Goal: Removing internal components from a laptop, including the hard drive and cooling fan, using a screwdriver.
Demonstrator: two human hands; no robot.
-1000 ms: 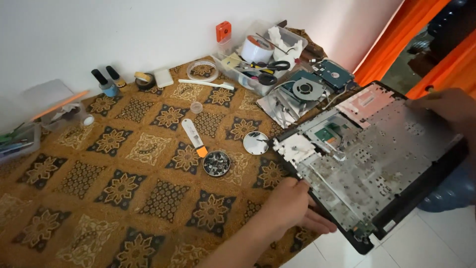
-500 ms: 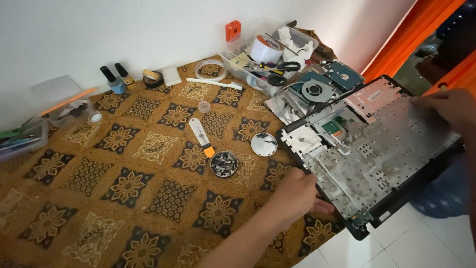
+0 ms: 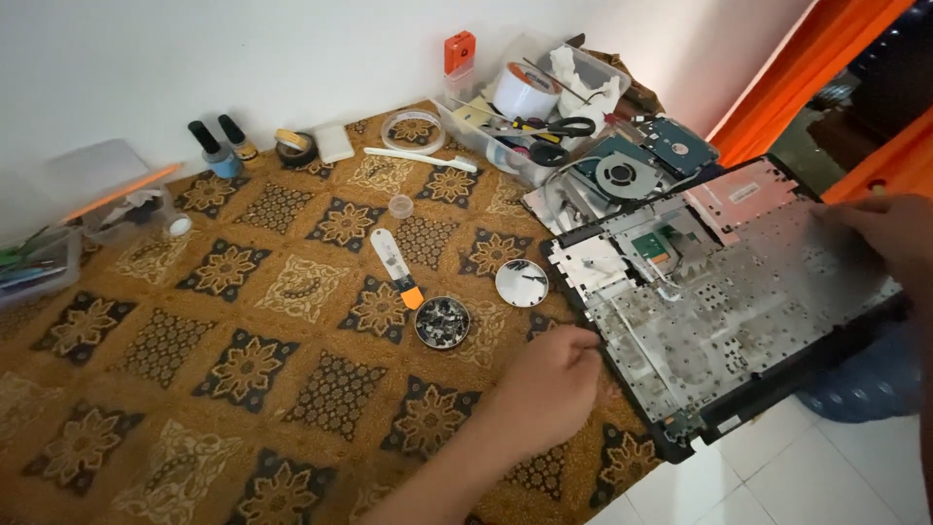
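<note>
**Opened laptop shell held at both ends**

The laptop chassis point(image 3: 739, 301), its metal inner plate facing up, lies at the right of the frame, overhanging the edge of the patterned surface point(image 3: 243, 369). The left hand point(image 3: 549, 384), lower centre, has its grip closed on the chassis's near left edge. The right hand point(image 3: 889, 233), far right, rests fingers on the far corner; whether its grip pinches cannot be told. Just left of the chassis sit a round lid point(image 3: 522, 283) and a small dish of screws point(image 3: 442, 323). A cooling fan point(image 3: 625, 175) lies above
</note>
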